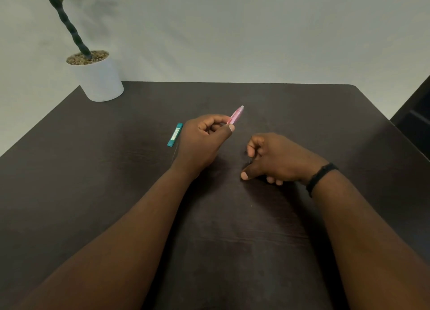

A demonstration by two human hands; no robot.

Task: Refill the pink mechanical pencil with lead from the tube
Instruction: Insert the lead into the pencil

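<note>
Two bare forearms are seen nearest the camera, reaching away over the dark brown wooden table (302, 114); a black band (320, 175) is worn on the right wrist. From the head view, the left hand (202, 142) is held just above the table at its centre, curled closed around the slim pink translucent mechanical pencil (236, 115); the pencil is pinched between thumb and forefinger, and its free end is tilted up, away and to the right, clear of the tabletop. The right hand (277, 158) is found just to the right and slightly nearer, apart from the left hand; its fingers are curled in loosely, the thumb is pressed down toward the table, and a thin dark sliver, possibly a lead, is glimpsed between forefinger and thumb, though it cannot be told for certain whether anything is gripped. The small flat teal plastic lead tube (175, 135) is laid on the table just left of the left hand, its length running near to far; touching cannot be judged. At the far left corner a white round pot (100, 81) filled with pebbles is set, holding a green plant with a dark twisted stem (67, 23); a pale wall is seen beyond.
</note>
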